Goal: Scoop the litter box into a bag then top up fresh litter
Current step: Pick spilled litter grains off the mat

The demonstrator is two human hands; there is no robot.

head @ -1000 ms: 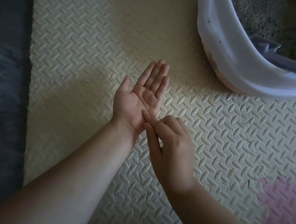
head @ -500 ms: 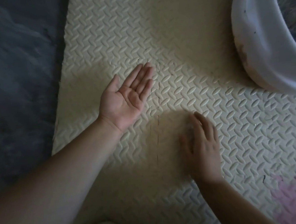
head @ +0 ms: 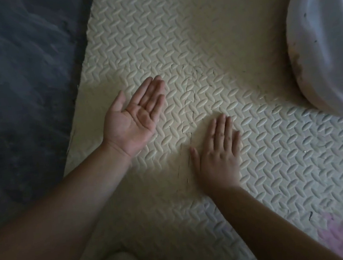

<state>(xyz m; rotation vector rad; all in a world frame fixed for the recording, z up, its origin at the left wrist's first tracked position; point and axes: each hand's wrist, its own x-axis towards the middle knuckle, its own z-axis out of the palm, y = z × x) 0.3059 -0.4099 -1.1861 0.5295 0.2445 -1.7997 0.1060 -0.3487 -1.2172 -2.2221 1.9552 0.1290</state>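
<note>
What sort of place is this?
Probably a floor at home, in a corner kept for a cat. A cream embossed foam mat covers the floor, the white litter box stands on it at the right, and a dark rug lies along the mat's left edge.

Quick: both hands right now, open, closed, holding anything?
Left hand: open, palm up, nothing visible in it.
Right hand: open, flat, palm down on the foam mat.

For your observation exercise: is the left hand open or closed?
Open: the left hand lies palm up over the mat, fingers straight, with nothing visible in it.
</note>
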